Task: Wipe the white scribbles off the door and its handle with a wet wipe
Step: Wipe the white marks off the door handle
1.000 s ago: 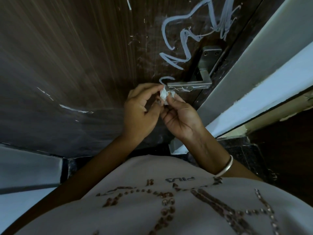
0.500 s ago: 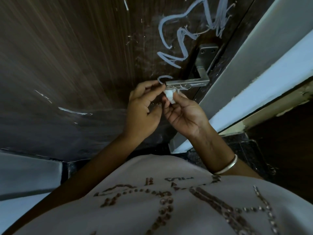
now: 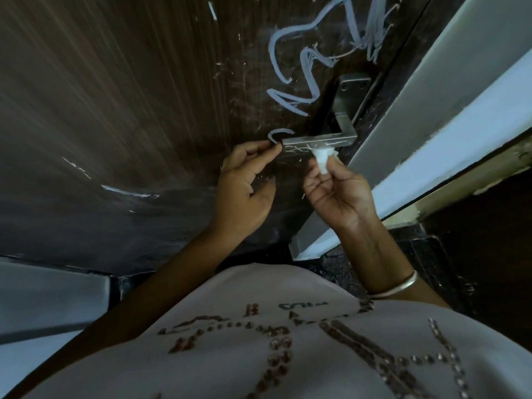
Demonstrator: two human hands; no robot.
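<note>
A dark wooden door carries thick white scribbles above a metal lever handle. Thin white marks run along the lever's underside, and a small white curl sits by its tip. My right hand pinches a bunched white wet wipe and presses its top against the underside of the lever. My left hand is just left of the lever's tip with thumb and forefinger nearly meeting; it holds nothing that I can see.
A pale door frame runs diagonally at the right, with dark floor below it. Fainter white streaks mark the door lower left. A light wall is at the bottom left. My shirt fills the foreground.
The hands have parted: my right hand took the wipe up and right to the lever's underside, and my left hand let go of it and stayed near the lever's tip.
</note>
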